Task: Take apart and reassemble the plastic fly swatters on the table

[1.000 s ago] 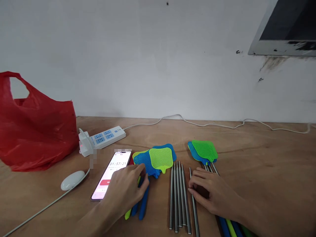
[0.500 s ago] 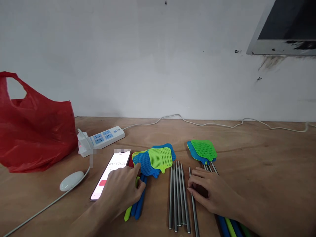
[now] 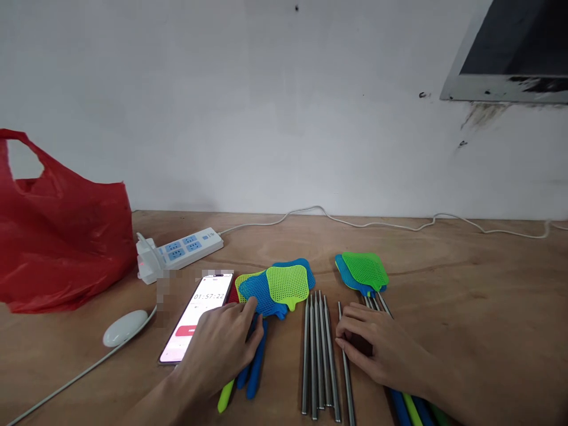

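Observation:
My left hand (image 3: 226,340) is bent over a small pile of plastic handles, its curled fingertips hiding their upper ends. A yellow-green handle (image 3: 226,396) and blue handles (image 3: 256,370) stick out below it. Just beyond lie perforated fly swatter heads (image 3: 288,284) in blue, yellow-green and red. My right hand (image 3: 373,340) pinches a thin tapered metal rod (image 3: 348,384) between thumb and fingers, with the rod still along the table. Several similar metal rods (image 3: 320,355) lie side by side to its left. Fly swatters with a green head (image 3: 366,269) on top are stacked behind and under my right forearm.
A lit phone (image 3: 195,319) showing a timer lies beside my left hand. Farther left are a white mouse-shaped device (image 3: 125,328) with a cable, a white power strip (image 3: 190,247) and a red plastic bag (image 3: 66,236). A thin cord (image 3: 373,224) runs along the wall.
The yellow-green handle under my left hand has slid slightly toward me and left, and its upper end is now covered. A blue handle has shifted slightly right. My right hand stays in place.

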Demonstrator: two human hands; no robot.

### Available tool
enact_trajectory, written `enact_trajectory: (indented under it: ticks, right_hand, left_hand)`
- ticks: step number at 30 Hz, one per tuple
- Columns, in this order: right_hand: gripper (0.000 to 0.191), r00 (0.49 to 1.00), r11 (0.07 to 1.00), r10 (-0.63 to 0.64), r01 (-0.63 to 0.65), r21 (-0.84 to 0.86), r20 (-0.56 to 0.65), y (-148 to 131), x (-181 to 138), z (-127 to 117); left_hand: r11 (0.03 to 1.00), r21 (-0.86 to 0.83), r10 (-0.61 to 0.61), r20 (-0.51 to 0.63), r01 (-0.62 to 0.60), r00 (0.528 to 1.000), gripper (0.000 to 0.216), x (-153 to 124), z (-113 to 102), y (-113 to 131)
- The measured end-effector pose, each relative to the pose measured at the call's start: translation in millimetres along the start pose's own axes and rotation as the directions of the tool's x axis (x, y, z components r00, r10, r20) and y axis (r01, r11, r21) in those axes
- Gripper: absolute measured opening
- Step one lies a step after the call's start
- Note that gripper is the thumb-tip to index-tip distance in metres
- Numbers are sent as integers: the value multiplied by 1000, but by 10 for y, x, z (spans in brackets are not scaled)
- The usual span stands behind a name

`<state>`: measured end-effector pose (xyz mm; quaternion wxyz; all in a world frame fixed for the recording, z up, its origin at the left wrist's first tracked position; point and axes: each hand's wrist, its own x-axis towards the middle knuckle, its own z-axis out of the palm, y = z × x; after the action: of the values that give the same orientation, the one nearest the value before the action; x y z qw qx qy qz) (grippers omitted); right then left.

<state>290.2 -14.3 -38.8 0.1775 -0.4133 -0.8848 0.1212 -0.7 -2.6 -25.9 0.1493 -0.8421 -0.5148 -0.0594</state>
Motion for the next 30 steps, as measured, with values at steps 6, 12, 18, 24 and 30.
enact_trajectory:
  ticks: [6, 12, 18, 24, 30]
  right_hand:
    - [14, 1000, 1000, 16, -16, -20, -22, 7, -6, 14]
    - [12, 999, 998, 26, -28, -54, -38, 17, -13, 30]
    - [15, 996, 996, 31, -37, -76, -79, 8, -6, 62]
    - [17, 993, 994, 77, -83, -70, -89, -11, -6, 70]
    - [10, 979, 984, 168, -173, -36, -114, -61, 7, 85]
  left_hand:
    - [991, -63, 96, -258, -116, 961, 26, -62, -8, 32]
    - [941, -255, 138, -314, -223, 939, 25, -96, -29, 94]
    - [789, -587, 16, -277, -182, 961, 30, -142, -33, 150]
    - [667, -733, -53, -225, -133, 973, 16, -134, -93, 163]
    - [611, -788, -43, -130, -77, 991, 7, -97, -83, 173]
